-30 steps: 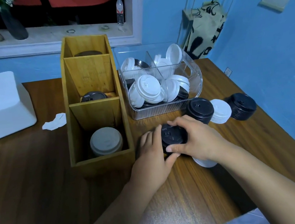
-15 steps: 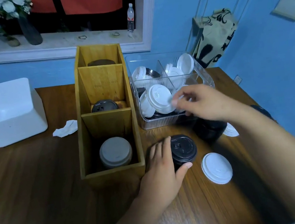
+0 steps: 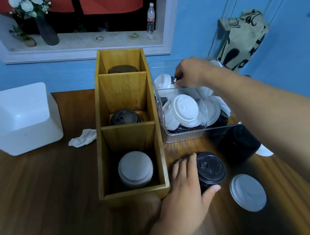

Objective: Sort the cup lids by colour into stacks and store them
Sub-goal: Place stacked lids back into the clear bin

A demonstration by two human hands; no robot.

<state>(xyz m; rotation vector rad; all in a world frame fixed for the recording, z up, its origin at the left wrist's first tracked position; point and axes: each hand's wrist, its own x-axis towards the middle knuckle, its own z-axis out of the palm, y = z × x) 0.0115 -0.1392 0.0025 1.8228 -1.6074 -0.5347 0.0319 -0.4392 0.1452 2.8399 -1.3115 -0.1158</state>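
The left hand [image 3: 185, 189] grips the black stack [image 3: 211, 169] as the right hand [image 3: 191, 72], now in the clear bin [image 3: 183, 135], pinches its next dark lid [image 3: 173, 80].

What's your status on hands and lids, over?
Left hand holds black stack. Right hand in bin, pinching dark lid. Loose white lid beside stack, nothing blocking.

Head-worn view, forward-down, close over table [image 3: 43, 197]
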